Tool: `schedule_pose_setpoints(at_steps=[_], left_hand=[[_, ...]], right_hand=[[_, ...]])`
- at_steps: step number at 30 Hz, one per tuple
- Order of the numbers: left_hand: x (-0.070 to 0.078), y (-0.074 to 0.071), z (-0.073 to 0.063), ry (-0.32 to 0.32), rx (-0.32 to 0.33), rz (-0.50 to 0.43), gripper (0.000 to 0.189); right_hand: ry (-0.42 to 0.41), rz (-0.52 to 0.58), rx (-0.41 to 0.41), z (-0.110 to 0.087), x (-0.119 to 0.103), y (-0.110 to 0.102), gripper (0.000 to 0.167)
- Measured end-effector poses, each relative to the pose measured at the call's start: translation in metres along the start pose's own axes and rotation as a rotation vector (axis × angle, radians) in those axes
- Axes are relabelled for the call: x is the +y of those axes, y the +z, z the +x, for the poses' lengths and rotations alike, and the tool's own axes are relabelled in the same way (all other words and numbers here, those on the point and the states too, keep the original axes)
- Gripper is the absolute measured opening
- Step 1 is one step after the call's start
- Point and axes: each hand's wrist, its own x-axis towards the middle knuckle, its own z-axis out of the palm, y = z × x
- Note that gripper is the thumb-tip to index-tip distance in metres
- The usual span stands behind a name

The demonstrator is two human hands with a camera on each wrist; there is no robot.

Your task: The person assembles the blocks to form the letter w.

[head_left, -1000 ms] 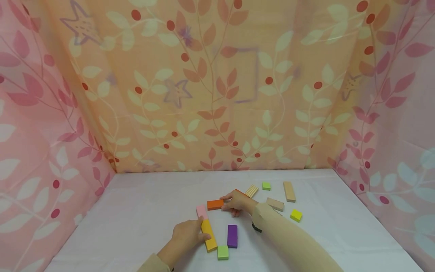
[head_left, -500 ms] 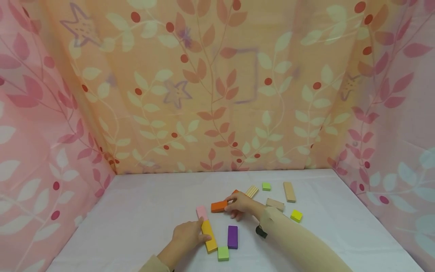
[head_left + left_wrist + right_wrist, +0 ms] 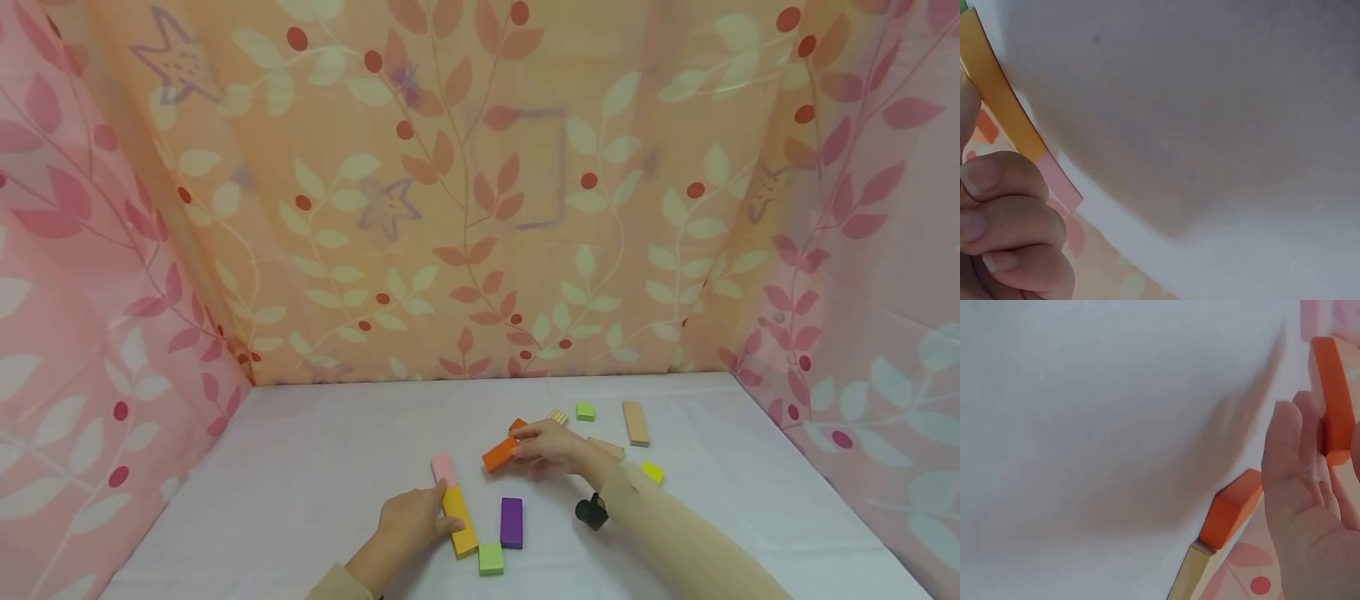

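My left hand (image 3: 411, 521) grips a long yellow-orange block (image 3: 460, 522) with thumb and index finger; its other fingers are curled in the left wrist view. A pink block (image 3: 444, 469) adjoins that block's far end, and a light green block (image 3: 491, 559) its near end. Beside the green one lies a purple block (image 3: 512, 523). My right hand (image 3: 555, 450) pinches an orange block (image 3: 1335, 394), slanted and apparently off the table in the right wrist view. Behind that hand, a second orange block (image 3: 1232, 509) meets a ridged wooden block (image 3: 1192, 572).
Farther right lie a small green block (image 3: 585, 412), a plain wooden block (image 3: 636, 423), another wooden block (image 3: 606, 447) and a yellow block (image 3: 653, 473), the last two partly covered by the right arm. Patterned curtains (image 3: 480, 208) enclose the white table on three sides.
My right hand has moved rightward with the orange block, away from the pink block, and the orange block has turned to a slant. My left hand stays in place.
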Motion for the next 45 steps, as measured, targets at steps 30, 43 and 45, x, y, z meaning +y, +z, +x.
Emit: schedule_pose_setpoints(at_steps=[30,43,45], left_hand=[[0.003,-0.002,0.0,0.022,0.009,0.003,0.072],[0.002,-0.003,-0.002,0.003,-0.006,0.006,0.072],[0.001,-0.003,-0.002,0.002,0.0,0.006,0.072]], right_hand=[[-0.053,-0.22,-0.017,-0.008,0.001,0.004,0.024],[-0.039,-0.359,0.043,-0.007,0.002,0.015,0.013],[-0.036,-0.358,0.039,-0.006,0.001,0.016,0.013]])
